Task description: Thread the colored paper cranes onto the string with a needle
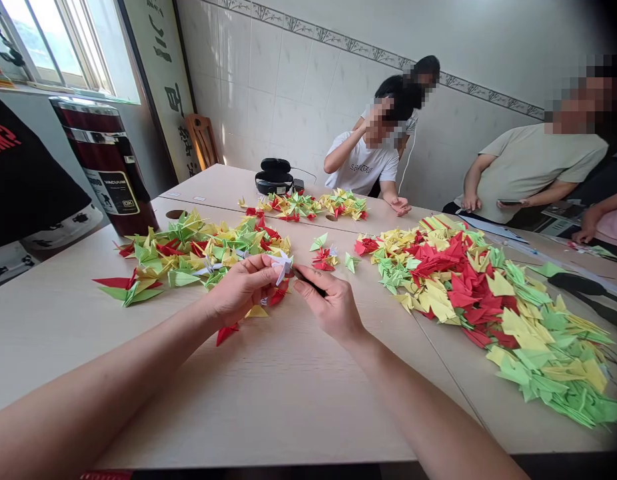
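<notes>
My left hand (pixel 243 287) pinches a small white folded paper piece (pixel 282 267) above the middle of the table. Close beside it, my right hand (pixel 331 300) is closed around a thin dark tool (pixel 311 281), whose tip meets the white paper. Behind and left of my hands lies a pile of red, yellow and green folded papers (pixel 188 247). Just beyond my hands a small cluster of red and white pieces (pixel 324 259) rests on the table, with a green piece (pixel 350 263) to its right.
A large heap of folded papers (pixel 468 280) covers the right side of the table (pixel 268 413). A dark red vacuum flask (pixel 106 167) stands left, a black case (pixel 274 177) at the back. Several people sit or stand across the table and at the right.
</notes>
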The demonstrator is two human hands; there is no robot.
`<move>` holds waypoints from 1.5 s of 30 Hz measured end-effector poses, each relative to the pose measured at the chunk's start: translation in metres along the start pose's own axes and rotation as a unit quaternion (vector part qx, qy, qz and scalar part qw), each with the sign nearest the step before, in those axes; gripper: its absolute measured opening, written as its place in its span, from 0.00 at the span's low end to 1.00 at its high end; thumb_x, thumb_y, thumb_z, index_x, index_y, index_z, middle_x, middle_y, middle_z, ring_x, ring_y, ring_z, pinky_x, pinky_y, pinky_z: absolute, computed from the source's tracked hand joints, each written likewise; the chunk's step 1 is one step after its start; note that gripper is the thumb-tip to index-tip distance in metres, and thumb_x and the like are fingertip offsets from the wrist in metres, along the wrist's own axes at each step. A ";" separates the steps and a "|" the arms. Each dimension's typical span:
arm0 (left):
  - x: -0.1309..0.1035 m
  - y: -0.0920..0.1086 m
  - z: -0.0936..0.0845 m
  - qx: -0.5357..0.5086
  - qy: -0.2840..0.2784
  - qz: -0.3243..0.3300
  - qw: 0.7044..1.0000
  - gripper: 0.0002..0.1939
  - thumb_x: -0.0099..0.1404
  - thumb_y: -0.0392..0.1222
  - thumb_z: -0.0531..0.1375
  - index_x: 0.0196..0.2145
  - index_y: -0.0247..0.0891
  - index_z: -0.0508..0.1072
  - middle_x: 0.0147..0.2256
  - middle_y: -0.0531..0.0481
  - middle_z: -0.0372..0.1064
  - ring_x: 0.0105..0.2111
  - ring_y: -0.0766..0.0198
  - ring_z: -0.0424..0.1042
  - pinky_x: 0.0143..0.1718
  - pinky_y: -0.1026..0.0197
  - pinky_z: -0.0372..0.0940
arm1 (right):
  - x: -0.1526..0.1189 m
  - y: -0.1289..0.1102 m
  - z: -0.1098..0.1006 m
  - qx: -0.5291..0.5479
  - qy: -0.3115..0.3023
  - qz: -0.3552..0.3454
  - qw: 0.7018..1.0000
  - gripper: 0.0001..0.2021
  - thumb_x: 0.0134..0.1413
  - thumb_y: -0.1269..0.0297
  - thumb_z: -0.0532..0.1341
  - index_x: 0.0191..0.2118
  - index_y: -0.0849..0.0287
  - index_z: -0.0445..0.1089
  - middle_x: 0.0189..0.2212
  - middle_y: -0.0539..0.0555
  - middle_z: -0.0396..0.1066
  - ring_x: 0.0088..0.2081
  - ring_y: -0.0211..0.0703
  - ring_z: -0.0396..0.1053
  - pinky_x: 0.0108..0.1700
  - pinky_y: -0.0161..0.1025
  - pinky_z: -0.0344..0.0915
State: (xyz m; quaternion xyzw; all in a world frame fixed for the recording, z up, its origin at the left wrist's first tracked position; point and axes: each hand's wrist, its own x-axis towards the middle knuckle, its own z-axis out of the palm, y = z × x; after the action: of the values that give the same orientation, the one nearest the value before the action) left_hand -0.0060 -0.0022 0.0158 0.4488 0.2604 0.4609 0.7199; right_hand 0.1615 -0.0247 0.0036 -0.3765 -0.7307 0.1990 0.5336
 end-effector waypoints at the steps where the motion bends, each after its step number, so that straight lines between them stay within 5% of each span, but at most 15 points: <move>1: 0.000 0.000 0.000 -0.002 -0.002 0.001 1.000 0.14 0.47 0.43 0.68 0.26 0.35 0.68 0.22 0.53 0.66 0.20 0.70 0.65 0.20 0.68 0.60 | 0.000 0.000 0.000 0.000 -0.001 -0.001 1.000 0.14 0.53 0.69 0.59 0.46 0.55 0.72 0.40 0.53 0.75 0.41 0.43 0.72 0.44 0.39 0.69; 21: 0.001 0.001 0.001 0.029 0.021 -0.002 0.999 0.15 0.45 0.44 0.69 0.27 0.35 0.70 0.23 0.51 0.69 0.22 0.68 0.68 0.23 0.66 0.62 | 0.001 0.004 -0.002 -0.013 -0.003 -0.008 1.000 0.13 0.53 0.69 0.59 0.45 0.54 0.73 0.36 0.52 0.76 0.39 0.43 0.73 0.43 0.40 0.70; 29: 0.002 0.001 0.003 0.214 0.123 0.136 0.959 0.13 0.49 0.45 0.66 0.27 0.35 0.69 0.24 0.53 0.68 0.22 0.70 0.65 0.23 0.68 0.60 | 0.002 0.000 -0.005 -0.116 0.013 -0.067 0.991 0.14 0.55 0.69 0.58 0.47 0.57 0.70 0.38 0.54 0.75 0.39 0.41 0.71 0.43 0.38 0.68; 36: -0.002 -0.007 0.002 0.305 0.065 0.157 0.937 0.10 0.55 0.45 0.62 0.30 0.36 0.70 0.25 0.51 0.69 0.22 0.69 0.66 0.23 0.67 0.61 | -0.001 -0.003 -0.004 -0.181 -0.020 -0.063 0.981 0.14 0.58 0.65 0.55 0.49 0.52 0.70 0.37 0.52 0.75 0.37 0.42 0.71 0.39 0.38 0.67; 45: -0.004 -0.008 0.002 0.345 0.057 0.163 0.922 0.08 0.57 0.44 0.60 0.30 0.37 0.69 0.22 0.53 0.67 0.21 0.70 0.65 0.23 0.68 0.60 | -0.001 0.003 -0.005 -0.201 -0.024 -0.058 0.978 0.14 0.58 0.66 0.55 0.48 0.52 0.71 0.36 0.52 0.76 0.36 0.42 0.71 0.38 0.38 0.68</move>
State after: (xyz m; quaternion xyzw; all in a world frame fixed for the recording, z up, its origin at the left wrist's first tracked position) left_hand -0.0028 -0.0076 0.0095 0.6788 0.3674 0.4785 0.4187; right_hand 0.1673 -0.0245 0.0026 -0.4285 -0.7887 0.0259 0.4401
